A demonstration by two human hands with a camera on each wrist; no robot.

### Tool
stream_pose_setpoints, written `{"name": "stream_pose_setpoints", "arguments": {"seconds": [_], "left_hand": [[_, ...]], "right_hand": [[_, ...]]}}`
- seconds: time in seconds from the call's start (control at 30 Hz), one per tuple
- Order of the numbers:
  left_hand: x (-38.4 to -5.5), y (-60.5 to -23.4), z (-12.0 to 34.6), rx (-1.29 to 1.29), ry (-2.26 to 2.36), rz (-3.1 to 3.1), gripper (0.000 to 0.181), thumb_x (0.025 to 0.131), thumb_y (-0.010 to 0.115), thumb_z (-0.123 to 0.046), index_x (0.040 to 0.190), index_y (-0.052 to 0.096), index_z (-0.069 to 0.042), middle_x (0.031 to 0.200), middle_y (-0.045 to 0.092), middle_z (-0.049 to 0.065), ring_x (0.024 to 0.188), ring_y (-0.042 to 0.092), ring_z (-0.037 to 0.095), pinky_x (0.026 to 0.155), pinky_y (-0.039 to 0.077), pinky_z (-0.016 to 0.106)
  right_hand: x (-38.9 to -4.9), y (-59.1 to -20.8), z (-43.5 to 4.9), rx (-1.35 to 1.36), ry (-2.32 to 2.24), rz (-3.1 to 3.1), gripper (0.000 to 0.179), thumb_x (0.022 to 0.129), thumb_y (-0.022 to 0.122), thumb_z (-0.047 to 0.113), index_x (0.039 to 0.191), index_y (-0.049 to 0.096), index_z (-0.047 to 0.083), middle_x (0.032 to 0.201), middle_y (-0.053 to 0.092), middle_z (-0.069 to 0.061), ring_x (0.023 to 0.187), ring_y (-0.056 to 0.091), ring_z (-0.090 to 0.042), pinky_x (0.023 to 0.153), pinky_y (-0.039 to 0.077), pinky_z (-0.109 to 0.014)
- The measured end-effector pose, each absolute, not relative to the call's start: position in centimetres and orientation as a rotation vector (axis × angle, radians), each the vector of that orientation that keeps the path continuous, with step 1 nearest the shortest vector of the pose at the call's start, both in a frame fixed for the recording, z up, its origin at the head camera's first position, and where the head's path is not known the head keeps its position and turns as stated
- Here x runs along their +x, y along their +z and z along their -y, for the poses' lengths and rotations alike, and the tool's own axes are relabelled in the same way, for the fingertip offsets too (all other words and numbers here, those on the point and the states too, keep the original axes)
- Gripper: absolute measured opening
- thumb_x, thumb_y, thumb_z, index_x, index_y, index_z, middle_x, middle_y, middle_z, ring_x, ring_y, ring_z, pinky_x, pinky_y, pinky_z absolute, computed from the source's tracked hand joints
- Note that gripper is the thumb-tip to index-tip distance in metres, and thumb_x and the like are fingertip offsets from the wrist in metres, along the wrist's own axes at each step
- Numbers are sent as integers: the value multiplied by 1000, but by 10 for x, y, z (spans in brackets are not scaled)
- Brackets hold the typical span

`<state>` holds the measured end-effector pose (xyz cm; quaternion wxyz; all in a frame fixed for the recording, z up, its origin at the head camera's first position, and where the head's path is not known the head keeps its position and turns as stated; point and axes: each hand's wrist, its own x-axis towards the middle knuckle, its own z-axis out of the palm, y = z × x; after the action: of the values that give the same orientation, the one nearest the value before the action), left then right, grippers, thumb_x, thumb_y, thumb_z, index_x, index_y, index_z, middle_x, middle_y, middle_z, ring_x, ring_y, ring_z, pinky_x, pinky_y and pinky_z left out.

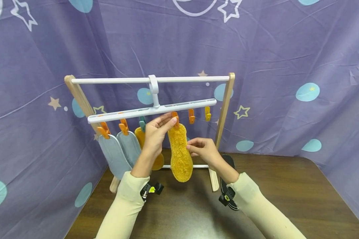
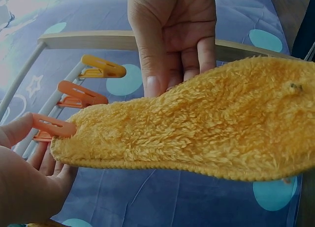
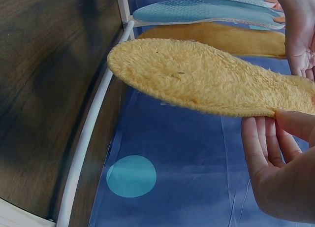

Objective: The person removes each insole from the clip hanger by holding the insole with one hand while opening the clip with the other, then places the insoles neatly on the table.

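A fuzzy yellow insole (image 1: 180, 156) hangs by its narrow end from an orange clothespin (image 1: 175, 120) on the white clip hanger (image 1: 131, 113). My left hand (image 1: 155, 134) pinches that clothespin between thumb and fingers. With thumb and fingertips my right hand (image 1: 204, 150) pinches the insole's right edge at mid-length. In the left wrist view, the clothespin (image 2: 55, 126) overlaps the insole's end (image 2: 192, 123). Behind my left hand hangs a second yellow insole (image 3: 211, 37), partly hidden. Two light-blue insoles (image 1: 113, 156) hang from orange clothespins further left.
The hanger hooks over the white top bar (image 1: 191, 79) of a wooden-legged rack (image 1: 225, 109). To the right on the hanger are an orange clothespin (image 1: 191, 117) and a yellow clothespin (image 1: 207, 114). A black insole-shaped item (image 1: 228, 162) lies on the brown table (image 1: 281, 186), partly behind my right wrist.
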<state>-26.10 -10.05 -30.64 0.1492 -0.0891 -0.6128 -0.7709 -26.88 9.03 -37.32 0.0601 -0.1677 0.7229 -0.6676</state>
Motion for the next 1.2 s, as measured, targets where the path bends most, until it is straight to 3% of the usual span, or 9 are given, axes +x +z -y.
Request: {"name": "stream_pose_setpoints", "arguments": {"seconds": [0.77, 1.2], "left_hand": [[-262, -307, 99, -234, -2174, 1786, 35, 96, 70, -8, 127, 66, 6, 99, 75, -8, 97, 69, 5, 93, 53, 20], [-262, -307, 98, -216, -2217, 1746, 36, 95, 70, -7, 128, 65, 9, 95, 75, -9, 94, 68, 5, 97, 51, 22]], "right_hand": [[-270, -375, -89, -516, -2043, -2149, 24, 96, 69, 6, 112, 68, -12, 100, 75, -14, 80, 71, -13, 79, 64, -34], [-272, -377, -87, -492, -2047, -2145, 23, 96, 69, 5, 112, 69, -12, 97, 75, -9, 79, 70, -13, 79, 64, -33]]}}
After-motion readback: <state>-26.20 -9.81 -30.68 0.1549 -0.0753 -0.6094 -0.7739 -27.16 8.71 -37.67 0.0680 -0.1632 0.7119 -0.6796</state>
